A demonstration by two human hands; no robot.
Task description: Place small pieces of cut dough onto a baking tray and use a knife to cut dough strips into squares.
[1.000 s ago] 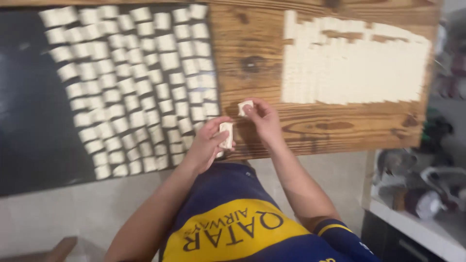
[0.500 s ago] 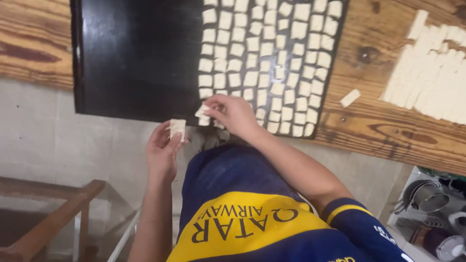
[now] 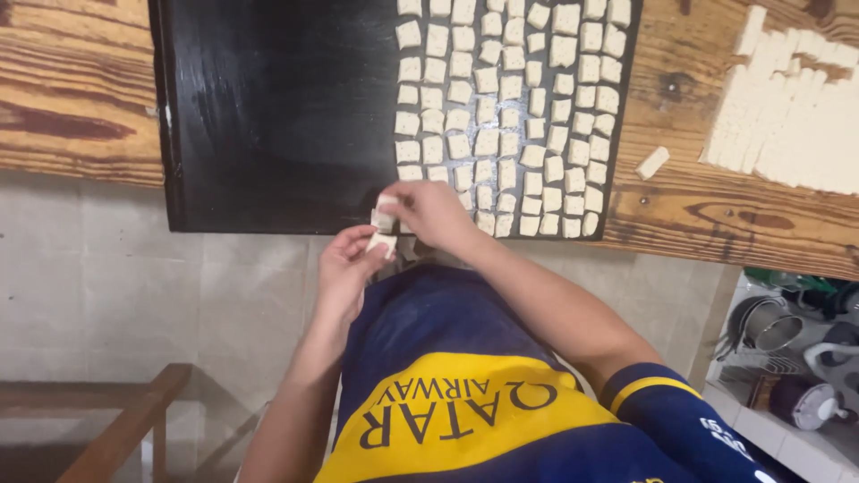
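Nearest the camera: torso in a dark blue shirt (image 3: pixel 465 402) with a yellow band across it, both forearms reaching forward from it.

Left hand (image 3: pixel 344 268) sits just off the near edge of the desk, over the tiled floor (image 3: pixel 134 295). Fingers curled, tips pinching a small pale dough piece (image 3: pixel 383 241). Hand closed on it, not spread.

Right hand (image 3: pixel 434 213) just above and right of the left, at the near edge of the black tray (image 3: pixel 268 116). Fingertips pressed together on a second dough piece (image 3: pixel 383 213), held at the tray's lower rim. The two hands nearly touch; whether the two pieces touch, cannot tell.

Lower left: wooden rail (image 3: pixel 116 420) of a chair or frame, standing on the floor. Lower right: rack with pots and cups (image 3: pixel 787 349), below desk level.

Further out: tray lies flat on the wooden desk (image 3: pixel 72 89). Its left half is bare black surface. Its right half is filled with rows of small dough squares (image 3: pixel 510 107), close-set but apart, running from the far rim down to the near rim beside the right hand.

Right of the tray, on bare wood: one loose dough piece (image 3: pixel 652 162), lying alone. Beyond it, far right: sheet of cut dough (image 3: pixel 796 125), strips pressed side by side.
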